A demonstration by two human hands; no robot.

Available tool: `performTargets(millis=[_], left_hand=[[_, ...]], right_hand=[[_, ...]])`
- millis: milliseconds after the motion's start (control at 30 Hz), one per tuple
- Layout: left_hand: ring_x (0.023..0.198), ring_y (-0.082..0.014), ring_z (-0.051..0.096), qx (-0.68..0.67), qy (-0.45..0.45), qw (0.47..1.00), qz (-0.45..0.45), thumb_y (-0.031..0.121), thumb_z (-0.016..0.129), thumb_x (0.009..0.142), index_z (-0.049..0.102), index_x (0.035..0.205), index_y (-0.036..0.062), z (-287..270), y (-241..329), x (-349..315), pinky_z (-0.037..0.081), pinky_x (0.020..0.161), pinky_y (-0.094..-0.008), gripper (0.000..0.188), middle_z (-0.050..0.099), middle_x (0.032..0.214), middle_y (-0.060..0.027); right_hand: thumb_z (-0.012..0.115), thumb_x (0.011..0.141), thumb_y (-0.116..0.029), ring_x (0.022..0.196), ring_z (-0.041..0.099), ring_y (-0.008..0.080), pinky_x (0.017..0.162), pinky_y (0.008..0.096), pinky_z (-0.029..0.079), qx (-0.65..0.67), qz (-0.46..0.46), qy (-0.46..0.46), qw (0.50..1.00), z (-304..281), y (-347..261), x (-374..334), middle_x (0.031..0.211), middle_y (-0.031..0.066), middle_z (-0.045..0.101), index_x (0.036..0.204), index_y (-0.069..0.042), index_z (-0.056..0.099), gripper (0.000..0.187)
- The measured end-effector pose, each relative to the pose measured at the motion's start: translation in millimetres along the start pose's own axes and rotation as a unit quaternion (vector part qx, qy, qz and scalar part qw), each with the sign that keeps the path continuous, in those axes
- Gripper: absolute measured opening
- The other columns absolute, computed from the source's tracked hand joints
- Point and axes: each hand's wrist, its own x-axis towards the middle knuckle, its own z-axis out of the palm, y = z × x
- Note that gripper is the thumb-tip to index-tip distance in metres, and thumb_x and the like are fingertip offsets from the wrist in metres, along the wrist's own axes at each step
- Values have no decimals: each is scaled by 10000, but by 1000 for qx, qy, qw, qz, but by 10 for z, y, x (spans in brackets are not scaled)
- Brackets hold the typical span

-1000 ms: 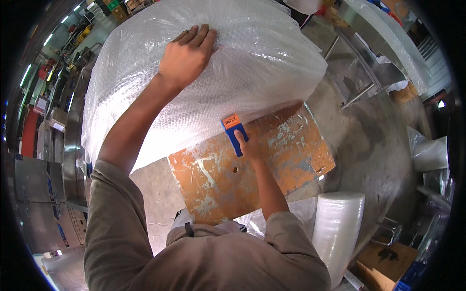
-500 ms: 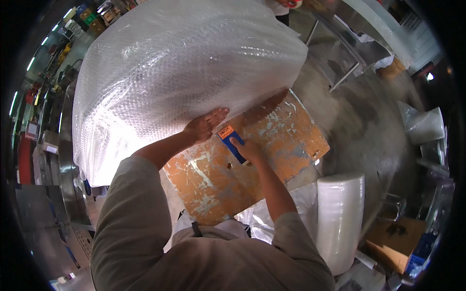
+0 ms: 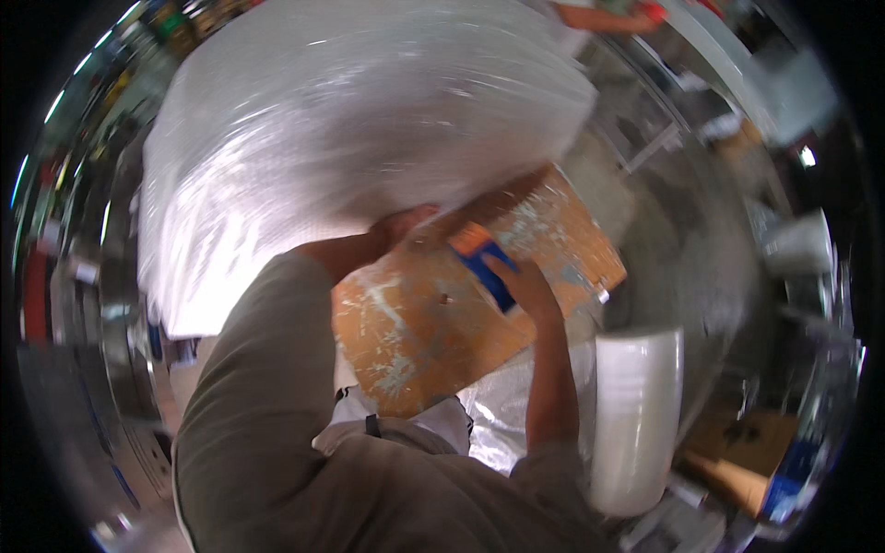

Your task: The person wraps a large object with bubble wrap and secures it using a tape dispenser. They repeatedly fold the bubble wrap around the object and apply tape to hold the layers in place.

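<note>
A large bulky object covered in clear bubble wrap (image 3: 369,111) fills the far side. My left hand (image 3: 406,224) is at the wrap's lower edge, above a scuffed orange-brown board (image 3: 415,323). Motion smears its fingers, so I cannot tell whether they grip the wrap. Over the board, my right hand (image 3: 527,288) is closed around a flat blue box with an orange end (image 3: 487,269). The orange end points away from me, toward the wrapped object.
A roll of bubble wrap (image 3: 636,424) stands upright at my right. Farther right is an open cardboard box (image 3: 737,452). Another person's arm (image 3: 604,18) reaches in at the top, near a metal table (image 3: 710,46). Loose clear plastic (image 3: 502,415) lies beside the board.
My right hand has moved right and slightly away from my left hand, still holding the blue box. The other person's arm now stretches farther into view. The picture has blurred.
</note>
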Motion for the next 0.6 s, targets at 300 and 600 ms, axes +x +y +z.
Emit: performTargets(millis=[300, 600], left_hand=[[1229, -311, 490, 430, -40, 901, -39, 288, 512, 1037, 579, 1311, 74, 219, 798, -421, 388, 1024, -392, 354, 527, 1350, -123], [682, -320, 645, -34, -63, 964, 257, 342, 686, 969, 725, 899, 78, -647, 2043, -3940, 531, 649, -420, 275, 668, 782, -113]], right_hand=[[633, 987, -540, 566, 609, 168, 530, 316, 504, 320, 274, 288, 860, 1681, 672, -1951, 712, 21, 611, 948, -77, 652, 465], [695, 954, -404, 711, 651, 198, 635, 354, 512, 334, 197, 348, 853, 3801, 54, -2862, 863, 70, 687, 989, 9, 695, 415]])
